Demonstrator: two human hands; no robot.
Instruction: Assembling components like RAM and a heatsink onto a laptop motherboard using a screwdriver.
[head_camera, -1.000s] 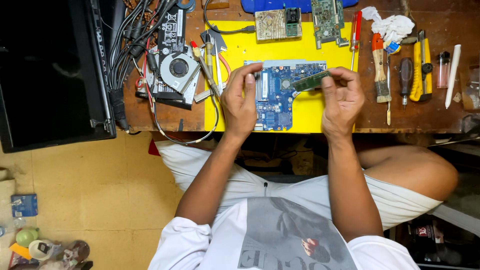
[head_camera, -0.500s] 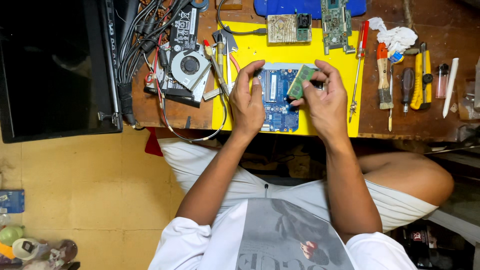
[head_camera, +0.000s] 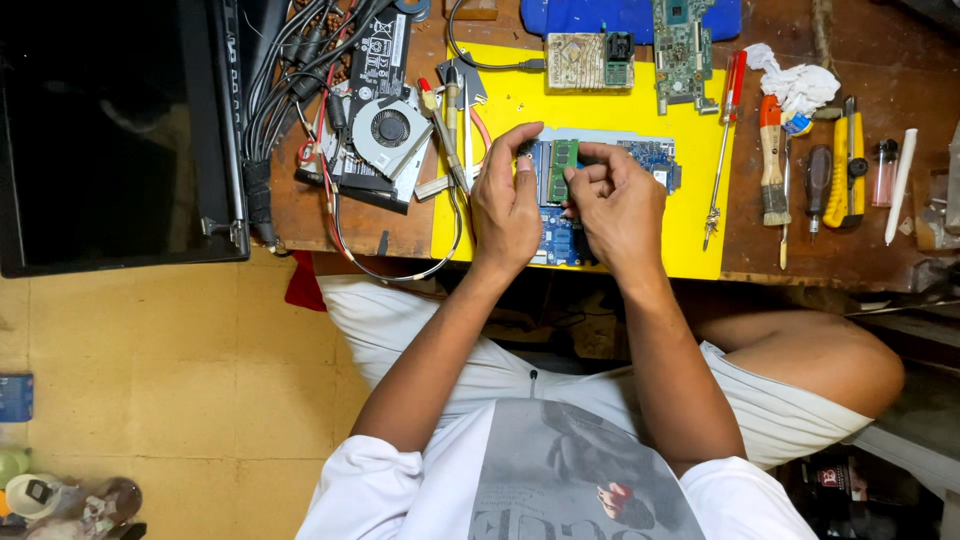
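Seating a small green memory module (head_camera: 563, 170) into the blue circuit board (head_camera: 560, 240) looks to be the step in hand, judging by how both hands crowd over it. Nearest the body, the left hand (head_camera: 507, 205) rests over the board's left edge, thumb and forefinger curled loosely with the fingertips at the module's left end; whether they pinch it or only steady it I cannot tell. The right hand (head_camera: 617, 205) sits just beside it, fingers bent and pressed down at the module's right side, touching it rather than lifting it. The module lies upright along the board, between the two hands, roughly flat. The next move, I judge, calls for even downward pressure at both ends so it locks without tilting. The board sits on a yellow mat (head_camera: 700, 200) on the wooden table (head_camera: 830, 250). Farther out, a cooling fan assembly (head_camera: 390, 130) and a tangle of cables (head_camera: 300, 80) lie to the left, a red-handled screwdriver (head_camera: 725, 130) and a brush (head_camera: 772, 160) to the right, and a second green board (head_camera: 683, 45) at the far edge.
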